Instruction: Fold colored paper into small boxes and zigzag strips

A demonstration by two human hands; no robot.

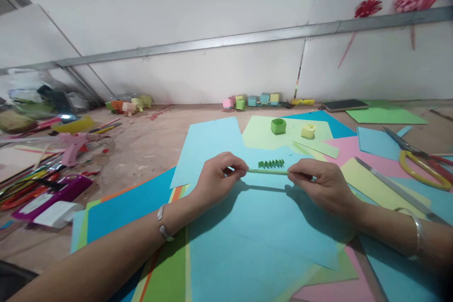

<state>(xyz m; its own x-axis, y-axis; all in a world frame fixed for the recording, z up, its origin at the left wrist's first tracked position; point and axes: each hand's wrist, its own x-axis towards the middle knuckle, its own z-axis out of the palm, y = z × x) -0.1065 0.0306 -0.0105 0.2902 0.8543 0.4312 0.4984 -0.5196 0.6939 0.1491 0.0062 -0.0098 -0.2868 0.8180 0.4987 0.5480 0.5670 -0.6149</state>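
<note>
A narrow green paper strip (268, 171) is stretched level between my two hands, just above light blue paper (244, 250). My left hand (221, 174) pinches its left end between thumb and fingers. At the opposite end, my right hand (316, 179) closes on the strip in the same way. Right behind the strip lies a zigzag-folded green paper strip (271, 164). Farther back, a green open paper box (278, 126) and a small pale yellow paper cube (308, 131) rest on a pale green sheet (255, 127).
Scissors with yellow handles (423, 165) and a cutter blade (392, 186) lie at right. At left are a pink glue gun (72, 146) and a purple case (56, 196). Several small paper cubes (252, 101) line the wall, and a phone (345, 105) lies at back right.
</note>
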